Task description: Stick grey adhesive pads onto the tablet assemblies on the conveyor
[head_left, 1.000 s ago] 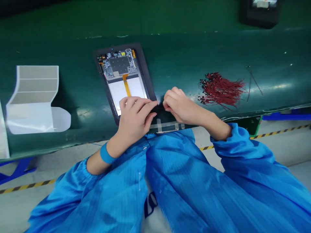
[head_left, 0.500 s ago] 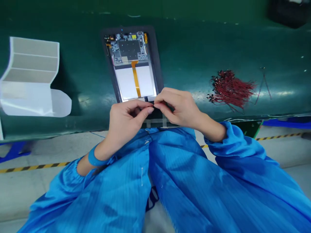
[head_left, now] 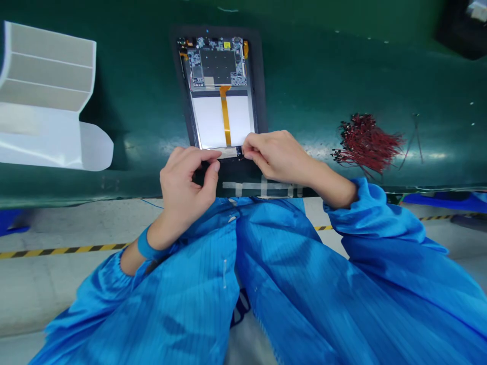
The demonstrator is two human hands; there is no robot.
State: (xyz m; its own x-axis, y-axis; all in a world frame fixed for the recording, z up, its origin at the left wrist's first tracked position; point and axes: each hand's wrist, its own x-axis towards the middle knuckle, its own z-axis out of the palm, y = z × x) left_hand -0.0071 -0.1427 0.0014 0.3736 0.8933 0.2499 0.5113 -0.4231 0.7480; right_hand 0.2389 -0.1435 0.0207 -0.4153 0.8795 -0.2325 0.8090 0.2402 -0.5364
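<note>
A tablet with its back off (head_left: 259, 96) lies on the green work surface. Its circuit board (head_left: 217, 66), white battery (head_left: 207, 119) and orange ribbon cable (head_left: 224, 114) are exposed. At its lower end, my left hand (head_left: 186, 177) has thumb and index finger a little apart beside the pale strip (head_left: 224, 152) below the battery; nothing shows between them. My right hand (head_left: 277, 154) is closed in a pinch at the lower right of the tablet, against a small black piece (head_left: 239, 151). Whatever is between those fingertips is hidden.
On the right lies a tangled pile of red wired parts (head_left: 367, 144), with a separate wired part (head_left: 416, 137) beside it. A sheet of grey labels on white backing (head_left: 51, 66) curls up at the left. A dark object (head_left: 462, 30) stands at the far right corner.
My hands, fingertips together half a second ago, have drawn apart. The left has moved left and its pinch has loosened; the right stays pinched at the tablet's lower end. The whole view has shifted slightly.
</note>
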